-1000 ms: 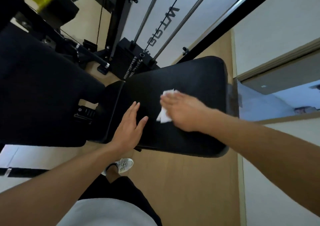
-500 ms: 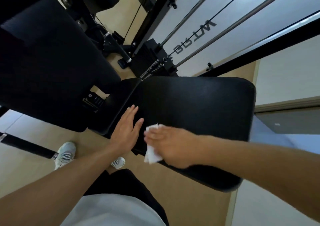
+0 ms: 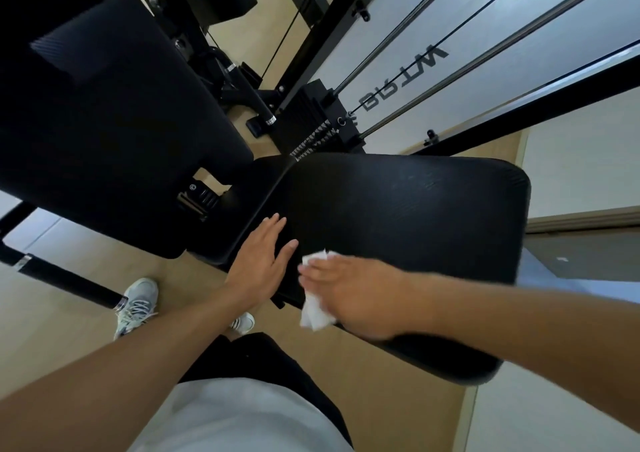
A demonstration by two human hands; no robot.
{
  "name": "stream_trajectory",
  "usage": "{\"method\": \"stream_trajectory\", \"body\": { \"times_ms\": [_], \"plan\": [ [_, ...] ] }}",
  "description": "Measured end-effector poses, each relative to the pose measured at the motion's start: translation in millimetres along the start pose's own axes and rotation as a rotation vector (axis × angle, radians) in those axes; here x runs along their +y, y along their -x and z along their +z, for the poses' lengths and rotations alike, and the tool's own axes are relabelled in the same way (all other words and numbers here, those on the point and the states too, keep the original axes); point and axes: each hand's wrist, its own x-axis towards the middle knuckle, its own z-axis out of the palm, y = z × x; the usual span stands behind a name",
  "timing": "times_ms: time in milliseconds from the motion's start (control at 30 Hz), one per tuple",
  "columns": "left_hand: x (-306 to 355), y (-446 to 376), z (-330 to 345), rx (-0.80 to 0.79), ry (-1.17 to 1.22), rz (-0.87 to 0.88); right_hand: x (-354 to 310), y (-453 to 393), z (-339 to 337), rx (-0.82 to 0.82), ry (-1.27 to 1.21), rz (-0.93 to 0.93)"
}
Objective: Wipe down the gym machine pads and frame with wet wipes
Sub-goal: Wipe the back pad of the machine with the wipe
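Note:
A black padded seat [image 3: 408, 216] of the gym machine fills the middle of the view. My right hand [image 3: 353, 295] presses a crumpled white wet wipe [image 3: 315, 309] onto the pad's near edge; the wipe sticks out under my fingers. My left hand [image 3: 259, 264] lies flat with fingers apart on the pad's near left corner, just left of the wipe. A second black pad [image 3: 114, 133], the backrest, stands to the left. Black frame tubes [image 3: 311, 8] rise behind.
The weight stack [image 3: 311, 122] with its steel guide rods [image 3: 450, 53] and cable stands behind the seat. A black bar with a chrome end [image 3: 69, 285] crosses the wooden floor at left. My shoes [image 3: 138, 302] are below the pad. A wall and door frame lie at right.
My right hand has drawn the wipe from the middle of the seat pad toward its near edge. My left hand has stayed flat on the pad. The view has tilted.

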Motion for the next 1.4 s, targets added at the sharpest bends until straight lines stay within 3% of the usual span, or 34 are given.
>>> {"method": "stream_trajectory", "body": {
  "times_ms": [100,300,333,467,533,633,767,833,933,1033,1067,1200,1267,1333,1400],
  "plan": [
    [1,2,-3,-0.023,-0.067,0.063,-27,56,-12,-0.052,-0.055,0.117],
    [18,6,-1,-0.09,-0.107,0.203,54,87,-22,0.058,-0.061,0.727],
    [21,6,0,-0.101,-0.11,0.216,46,80,-19,0.071,-0.108,0.742],
    [19,8,-8,-0.149,-0.186,0.296,-41,81,4,0.17,-0.098,0.397],
    [14,10,-16,-0.186,-0.211,0.318,-56,93,8,0.172,-0.117,0.368],
    [9,10,-24,-0.231,-0.219,0.304,-24,97,2,0.232,-0.061,0.463],
    [10,7,-23,-0.224,-0.162,0.259,75,50,-27,0.115,-0.027,0.72],
    [11,5,-23,-0.207,-0.088,0.212,102,4,-29,0.109,-0.074,0.729],
    [-1,2,-23,-0.141,-0.052,0.149,55,-51,-22,0.045,-0.179,0.488],
    [-24,-1,-26,-0.053,-0.061,0.026,-3,-42,-8,0.046,-0.208,0.226],
    [-29,-1,-26,-0.054,-0.082,0.013,3,-32,-9,0.069,-0.2,0.246],
    [-36,3,-22,-0.032,-0.064,0.005,113,-30,-29,0.107,-0.042,0.744],
    [-35,3,-17,0.012,-0.055,-0.007,140,-40,-37,0.061,0.003,0.878],
    [-36,0,-14,0.045,-0.036,-0.026,117,-72,-27,0.053,0.044,0.735],
    [-39,-6,-11,0.064,-0.032,-0.04,52,-96,-10,0.027,0.03,0.36]
  ]
}}
